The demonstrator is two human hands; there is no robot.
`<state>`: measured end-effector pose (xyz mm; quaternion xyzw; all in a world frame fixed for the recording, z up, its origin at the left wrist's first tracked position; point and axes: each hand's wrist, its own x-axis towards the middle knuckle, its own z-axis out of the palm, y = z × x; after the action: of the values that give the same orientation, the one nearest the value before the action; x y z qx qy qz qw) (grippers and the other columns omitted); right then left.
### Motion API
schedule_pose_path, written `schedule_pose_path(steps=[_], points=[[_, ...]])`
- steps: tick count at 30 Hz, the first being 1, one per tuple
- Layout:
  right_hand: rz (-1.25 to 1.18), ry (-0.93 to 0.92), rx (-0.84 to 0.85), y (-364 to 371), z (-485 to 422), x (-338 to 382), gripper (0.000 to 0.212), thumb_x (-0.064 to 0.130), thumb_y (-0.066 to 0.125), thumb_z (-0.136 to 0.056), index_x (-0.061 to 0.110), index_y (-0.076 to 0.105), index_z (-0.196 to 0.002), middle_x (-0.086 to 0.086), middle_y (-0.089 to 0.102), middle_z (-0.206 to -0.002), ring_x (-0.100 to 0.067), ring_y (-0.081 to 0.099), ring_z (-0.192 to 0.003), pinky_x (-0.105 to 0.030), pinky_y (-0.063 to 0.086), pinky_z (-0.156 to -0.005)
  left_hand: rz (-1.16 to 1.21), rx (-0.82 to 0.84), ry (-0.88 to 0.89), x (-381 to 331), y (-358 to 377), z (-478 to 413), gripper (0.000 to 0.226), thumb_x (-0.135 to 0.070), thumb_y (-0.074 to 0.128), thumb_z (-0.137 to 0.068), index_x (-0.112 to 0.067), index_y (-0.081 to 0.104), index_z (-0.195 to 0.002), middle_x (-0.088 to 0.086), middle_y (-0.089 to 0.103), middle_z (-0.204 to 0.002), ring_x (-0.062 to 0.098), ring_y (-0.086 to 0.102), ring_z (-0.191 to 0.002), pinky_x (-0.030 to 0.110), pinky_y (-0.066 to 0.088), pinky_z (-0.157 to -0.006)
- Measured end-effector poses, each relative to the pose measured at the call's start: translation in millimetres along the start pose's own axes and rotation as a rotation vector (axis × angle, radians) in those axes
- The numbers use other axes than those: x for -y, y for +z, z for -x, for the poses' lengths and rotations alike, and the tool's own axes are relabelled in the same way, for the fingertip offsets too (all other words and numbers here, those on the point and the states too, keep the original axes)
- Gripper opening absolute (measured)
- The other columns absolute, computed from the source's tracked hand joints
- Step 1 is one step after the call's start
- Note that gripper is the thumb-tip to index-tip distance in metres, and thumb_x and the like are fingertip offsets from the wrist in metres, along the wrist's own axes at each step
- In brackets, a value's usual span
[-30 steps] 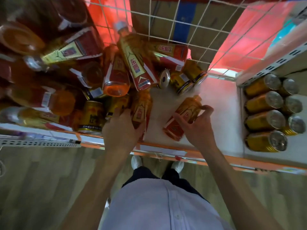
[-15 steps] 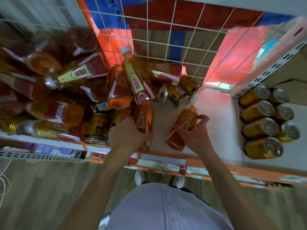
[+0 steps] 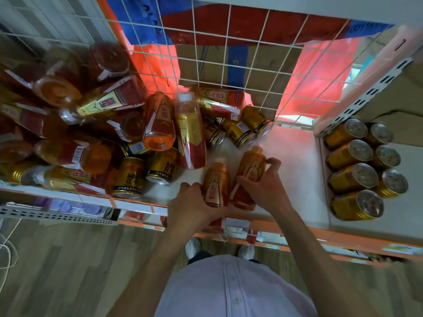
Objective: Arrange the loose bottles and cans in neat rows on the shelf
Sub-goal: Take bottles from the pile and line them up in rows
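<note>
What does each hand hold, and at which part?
The left hand grips the left bottle round its lower body; the right hand grips the right bottle round its middle.

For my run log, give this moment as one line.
left hand: grips amber plastic bottle, red-gold label | right hand: grips matching bottle | white shelf: loose pile left, gold metal cans rowed right

A white wire grid (image 3: 229, 65) stands upright, with cardboard boxes (image 3: 206, 62) and red plastic sheeting (image 3: 320, 74) behind it. A white cord (image 3: 11, 231) lies at the wood-plank floor's (image 3: 80, 271) left edge.
</note>
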<state>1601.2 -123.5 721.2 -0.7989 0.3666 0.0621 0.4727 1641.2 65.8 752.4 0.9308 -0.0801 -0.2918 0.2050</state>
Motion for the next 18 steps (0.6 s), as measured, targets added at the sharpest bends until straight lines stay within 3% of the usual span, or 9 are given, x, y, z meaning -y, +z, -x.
schedule_pose_path(steps=[7,11,15,18], points=[[0.135,-0.022,0.066,-15,3,-8,0.082,0.046,0.076,-0.082,0.030,0.021,-0.140,-0.006,0.059,-0.120,-0.024,0.065,-0.095,-0.034,0.058,-0.077,0.227,0.028,0.006,1,5,-13,0.082,-0.074,0.073,-0.064,-0.025,0.050,-0.125,-0.004,0.063,-0.119,0.016,0.063,-0.103,0.037,0.054,-0.089],[0.208,-0.052,0.094,-26,11,-12,0.081,0.053,0.074,-0.081,0.032,0.026,-0.142,-0.003,0.063,-0.118,-0.023,0.067,-0.096,-0.039,0.060,-0.083,0.197,0.099,-0.015,-3,6,-19,0.084,-0.074,0.071,-0.066,-0.021,0.052,-0.129,-0.002,0.061,-0.120,0.012,0.055,-0.095,0.027,0.046,-0.080],[0.334,0.016,0.081,-23,11,-7,0.080,0.076,0.068,-0.072,0.020,0.045,-0.125,0.002,0.063,-0.107,-0.020,0.066,-0.091,-0.039,0.060,-0.082,0.229,0.080,-0.044,-12,8,-21,0.082,-0.070,0.075,-0.064,-0.017,0.057,-0.124,-0.001,0.064,-0.109,0.016,0.061,-0.093,0.031,0.053,-0.080],[0.355,0.022,0.071,-25,9,-8,0.075,0.080,0.067,-0.069,0.020,0.055,-0.112,0.004,0.065,-0.096,-0.014,0.065,-0.080,-0.034,0.060,-0.074,0.247,0.083,-0.054,-16,9,-17,0.080,-0.067,0.078,-0.064,-0.017,0.057,-0.123,-0.002,0.062,-0.106,0.016,0.061,-0.092,0.027,0.048,-0.072]])
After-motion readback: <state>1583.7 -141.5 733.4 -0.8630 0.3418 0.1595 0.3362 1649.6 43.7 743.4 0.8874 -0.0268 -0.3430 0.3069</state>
